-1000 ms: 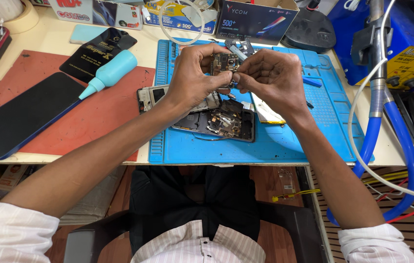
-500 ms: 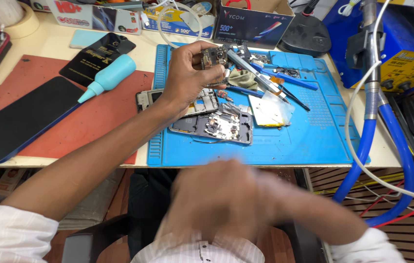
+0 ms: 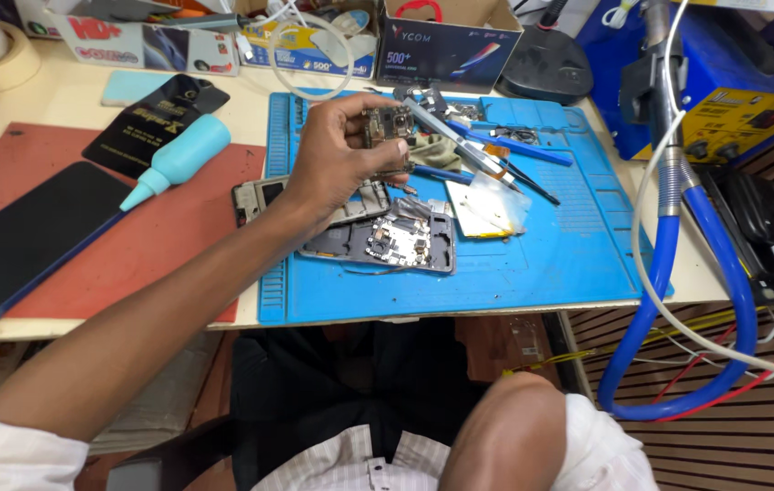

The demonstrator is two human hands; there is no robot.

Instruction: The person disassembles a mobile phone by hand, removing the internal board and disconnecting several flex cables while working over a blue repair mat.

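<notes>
My left hand (image 3: pixel 337 150) is raised over a blue work mat (image 3: pixel 532 264) and pinches a small phone circuit board (image 3: pixel 389 125) between thumb and fingers. Under it on the mat lies an opened phone body (image 3: pixel 387 241) with its insides showing, and beside that a second frame part (image 3: pixel 260 193). Just right of the board are tweezers and blue-handled tools (image 3: pixel 487 150) and a pale flat battery (image 3: pixel 487 205). Only the bent elbow of my right arm (image 3: pixel 505 427) shows at the bottom edge; that hand is hidden.
A teal squeeze bottle (image 3: pixel 178 159) and a dark phone screen (image 3: pixel 23 241) lie on a red mat (image 3: pixel 178 264) to the left. Boxes (image 3: pixel 446 41) line the back. A blue hose (image 3: pixel 678 273), cables and a blue-yellow station (image 3: pixel 742 100) crowd the right.
My right hand has let go of the circuit board and dropped back toward my lap, out of view. The left hand still holds the board over the mat.
</notes>
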